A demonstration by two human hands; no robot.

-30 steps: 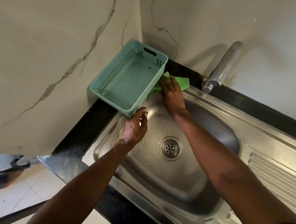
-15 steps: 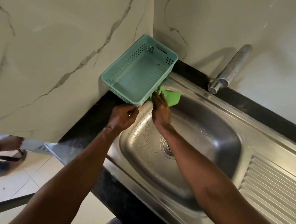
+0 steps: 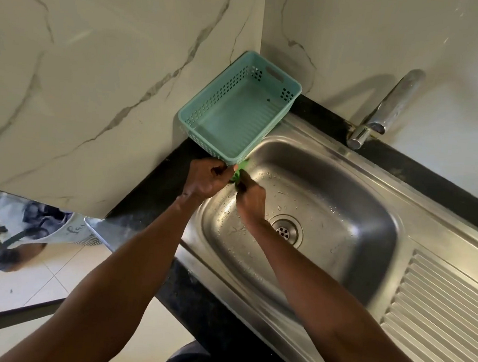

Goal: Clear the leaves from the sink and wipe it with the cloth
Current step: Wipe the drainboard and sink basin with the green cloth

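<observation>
Both my left hand (image 3: 208, 179) and right hand (image 3: 250, 199) pinch the crumpled green cloth (image 3: 240, 171) between curled fingers. Teal perforated plastic basket (image 3: 236, 116) just beyond; wet steel sink (image 3: 328, 214) beneath.

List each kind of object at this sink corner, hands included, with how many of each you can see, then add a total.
Hands: 2, left hand and right hand
Green cloth: 1
Teal plastic basket: 1
Steel sink: 1
Sink drain: 1
Tap: 1
Total: 7
</observation>
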